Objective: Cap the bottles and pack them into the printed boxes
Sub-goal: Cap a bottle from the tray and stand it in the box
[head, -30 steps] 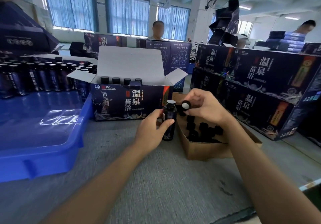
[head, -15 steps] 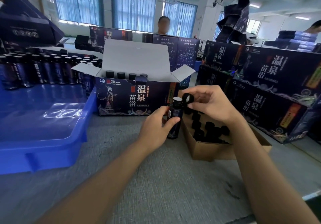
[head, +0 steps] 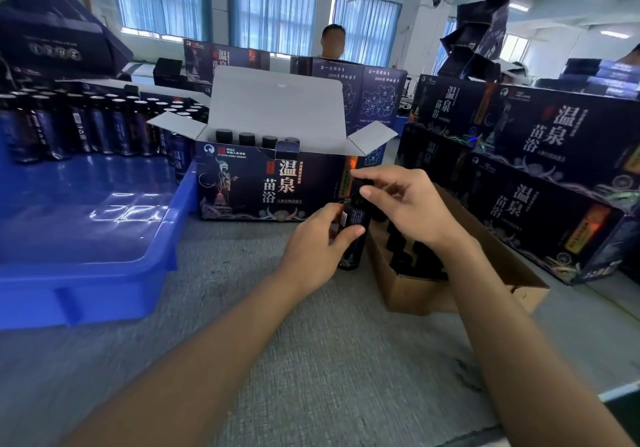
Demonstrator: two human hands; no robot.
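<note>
Setting: packing room; a grey table (head: 311, 360) stretches wide under the person's forearms.
Edges: blue tray (head: 104, 273) at left; cardboard box (head: 433, 294) of black caps just right of the bottle.
Left hand (head: 315, 242): wrapped round the dark bottle (head: 355, 224), upright before the open printed box (head: 263, 186).
Right hand (head: 412, 200): fingertips pinch a black cap (head: 360, 183) at the bottle's top.
Writing: box front reads "PICC" and "温泉苗浴".

A small dark bottle (head: 356, 216) stands upright before the open printed box (head: 263, 186) — dark blue, white flaps raised. A black cap (head: 362, 183) sits right over its neck (four capped bottles (head: 247, 138) stand inside the box).
</note>
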